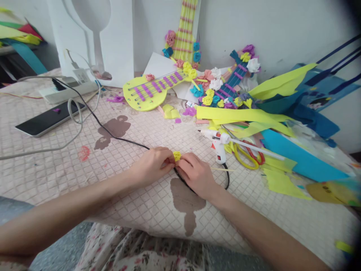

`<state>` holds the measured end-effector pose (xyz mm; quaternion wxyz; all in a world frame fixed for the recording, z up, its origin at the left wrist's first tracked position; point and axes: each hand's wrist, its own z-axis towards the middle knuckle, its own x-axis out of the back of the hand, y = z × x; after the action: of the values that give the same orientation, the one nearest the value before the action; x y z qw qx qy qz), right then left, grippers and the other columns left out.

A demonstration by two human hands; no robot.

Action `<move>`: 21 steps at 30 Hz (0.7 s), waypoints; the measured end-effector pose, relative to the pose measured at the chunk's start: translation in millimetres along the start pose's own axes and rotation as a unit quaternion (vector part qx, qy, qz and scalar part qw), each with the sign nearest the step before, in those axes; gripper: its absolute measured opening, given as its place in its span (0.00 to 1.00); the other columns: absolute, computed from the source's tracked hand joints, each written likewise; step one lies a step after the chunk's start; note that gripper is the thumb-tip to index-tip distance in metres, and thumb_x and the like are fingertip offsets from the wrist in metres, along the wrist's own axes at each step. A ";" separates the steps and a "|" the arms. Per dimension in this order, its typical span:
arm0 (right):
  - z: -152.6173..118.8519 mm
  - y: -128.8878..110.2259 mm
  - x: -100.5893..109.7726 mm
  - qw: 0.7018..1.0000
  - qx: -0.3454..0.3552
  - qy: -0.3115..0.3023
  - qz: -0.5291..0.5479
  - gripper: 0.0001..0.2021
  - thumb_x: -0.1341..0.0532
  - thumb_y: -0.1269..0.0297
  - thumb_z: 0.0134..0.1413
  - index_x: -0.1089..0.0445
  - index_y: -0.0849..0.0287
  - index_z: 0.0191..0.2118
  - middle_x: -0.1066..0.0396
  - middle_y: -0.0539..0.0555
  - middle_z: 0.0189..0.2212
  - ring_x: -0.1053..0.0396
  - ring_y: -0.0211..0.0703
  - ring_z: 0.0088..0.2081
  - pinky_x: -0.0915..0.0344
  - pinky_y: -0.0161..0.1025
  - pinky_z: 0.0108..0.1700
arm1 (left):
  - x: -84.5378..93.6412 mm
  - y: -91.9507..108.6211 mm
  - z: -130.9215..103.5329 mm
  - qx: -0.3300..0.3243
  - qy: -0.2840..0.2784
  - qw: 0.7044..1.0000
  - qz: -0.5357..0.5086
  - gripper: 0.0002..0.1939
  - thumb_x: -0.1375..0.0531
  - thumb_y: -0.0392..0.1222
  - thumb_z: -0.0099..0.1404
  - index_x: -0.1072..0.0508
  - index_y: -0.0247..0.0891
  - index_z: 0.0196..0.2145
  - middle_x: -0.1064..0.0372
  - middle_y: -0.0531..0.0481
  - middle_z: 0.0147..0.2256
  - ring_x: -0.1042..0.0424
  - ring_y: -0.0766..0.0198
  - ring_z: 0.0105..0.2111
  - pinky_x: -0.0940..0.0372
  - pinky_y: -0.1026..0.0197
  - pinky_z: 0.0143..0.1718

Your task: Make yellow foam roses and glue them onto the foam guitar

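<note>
Between my two hands is a small crumpled yellow paper flower point(177, 155). My left hand point(156, 163) pinches it from one side with thumb and fingers. From the other side, the curled fingers of my right hand point(194, 171) press against it. A black cord point(126, 141) passes beneath both hands. To the right of my right hand, a white glue gun point(218, 145) lies on the table with a glue stick in its back. Past it lie scissors point(248, 156) with yellow and red handles.
A yellow paper guitar point(145, 92) with purple strips lies at the back, near a blue one point(232, 84) with paper flowers. Yellow crepe paper point(239, 116) is heaped on the right. A power strip point(67, 92) and a dark tablet-like slab point(50, 118) sit on the left.
</note>
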<state>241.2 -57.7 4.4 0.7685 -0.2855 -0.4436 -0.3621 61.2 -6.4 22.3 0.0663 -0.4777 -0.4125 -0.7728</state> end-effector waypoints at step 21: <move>-1.6 1.6 1.0 0.998 -0.041 -0.002 0.051 0.10 0.51 0.65 0.63 0.34 0.58 0.36 0.32 0.54 0.34 0.34 0.40 0.36 0.36 0.36 0.35 | -6.0 4.1 -2.1 -0.063 0.064 0.995 0.046 0.01 0.45 0.35 0.63 0.34 0.35 0.33 0.33 0.50 0.32 0.34 0.63 0.34 0.38 0.58 0.37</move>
<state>243.6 -58.3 4.4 0.7727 -0.3395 -0.4148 -0.3400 65.0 -12.3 19.5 0.0977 -0.4487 -0.3352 -0.8226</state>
